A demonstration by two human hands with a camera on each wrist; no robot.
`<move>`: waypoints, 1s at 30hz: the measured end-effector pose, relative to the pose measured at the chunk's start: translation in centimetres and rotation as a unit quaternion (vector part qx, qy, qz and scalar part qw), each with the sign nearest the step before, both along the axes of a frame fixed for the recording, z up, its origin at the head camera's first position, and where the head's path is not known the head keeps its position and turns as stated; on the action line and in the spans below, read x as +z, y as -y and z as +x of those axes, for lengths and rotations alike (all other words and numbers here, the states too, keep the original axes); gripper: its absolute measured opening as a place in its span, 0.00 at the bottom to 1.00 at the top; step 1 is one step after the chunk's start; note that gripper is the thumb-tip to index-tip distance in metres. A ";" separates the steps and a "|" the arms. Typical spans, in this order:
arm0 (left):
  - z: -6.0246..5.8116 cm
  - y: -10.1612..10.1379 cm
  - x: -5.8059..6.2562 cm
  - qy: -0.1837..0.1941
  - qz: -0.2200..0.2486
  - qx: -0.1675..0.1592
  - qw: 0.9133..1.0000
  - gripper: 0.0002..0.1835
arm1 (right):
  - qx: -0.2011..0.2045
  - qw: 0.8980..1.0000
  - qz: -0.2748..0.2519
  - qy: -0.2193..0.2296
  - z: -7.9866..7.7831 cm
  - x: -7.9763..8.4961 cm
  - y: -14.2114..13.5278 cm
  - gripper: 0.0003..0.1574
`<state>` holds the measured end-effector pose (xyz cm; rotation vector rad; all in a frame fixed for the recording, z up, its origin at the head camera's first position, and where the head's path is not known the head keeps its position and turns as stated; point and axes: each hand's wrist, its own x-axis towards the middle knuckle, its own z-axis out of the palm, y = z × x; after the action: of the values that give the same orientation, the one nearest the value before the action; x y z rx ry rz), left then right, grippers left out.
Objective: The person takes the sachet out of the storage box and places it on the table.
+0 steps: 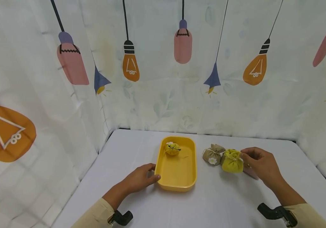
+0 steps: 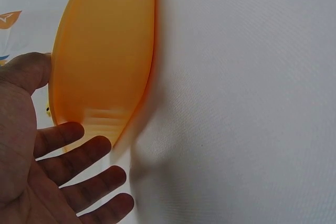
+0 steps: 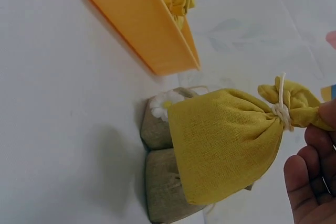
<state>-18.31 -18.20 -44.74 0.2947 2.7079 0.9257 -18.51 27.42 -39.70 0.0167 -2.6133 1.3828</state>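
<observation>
My right hand (image 1: 261, 164) pinches the gathered neck of a yellow cloth pouch (image 1: 232, 162), tied with white string. In the right wrist view that pouch (image 3: 226, 140) hangs above the table, overlapping two brown pouches. One brown pouch (image 1: 212, 155) bears a white flower; the other brown pouch (image 3: 168, 190) sits beside it, partly hidden. A yellow tray (image 1: 177, 172) stands to their left, a small yellow pouch (image 1: 172, 149) with a flower lying at its far end. My left hand (image 2: 68, 166) touches the tray's left side, thumb at the rim, fingers spread and nearly straight.
The white table (image 1: 205, 202) runs back to a hanging sheet (image 1: 157, 101) printed with lamps and bulbs. Another sheet (image 1: 52, 110) closes off the left side. Black wrist mounts (image 1: 277, 212) sit at both sleeves.
</observation>
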 end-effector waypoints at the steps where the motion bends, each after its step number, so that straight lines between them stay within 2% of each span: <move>1: 0.0 0.0 -0.1 0.002 0.000 0.001 1.000 0.35 | 0.000 1.000 0.002 -0.003 0.0 -0.1 -0.1 0.25; 13: 0.8 0.3 -0.2 0.007 0.001 0.007 1.000 0.35 | 0.028 0.999 -0.015 -0.018 0.1 -0.6 0.3 0.23; 17: 0.8 0.4 -0.3 0.007 0.000 0.003 1.000 0.35 | 0.037 0.999 0.016 -0.024 -0.1 -0.4 0.9 0.21; 24: 0.4 0.3 -0.2 0.005 -0.002 0.002 1.000 0.36 | 0.064 0.995 0.069 -0.034 -1.0 0.5 2.1 0.20; 30: -0.1 0.2 -0.2 0.000 -0.001 -0.005 1.000 0.36 | 0.097 0.994 0.050 -0.018 -1.9 1.1 3.0 0.21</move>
<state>-18.36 -18.36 -44.93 0.3064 2.7039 0.9214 -20.41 24.43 -38.55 0.3153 -2.7089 1.2920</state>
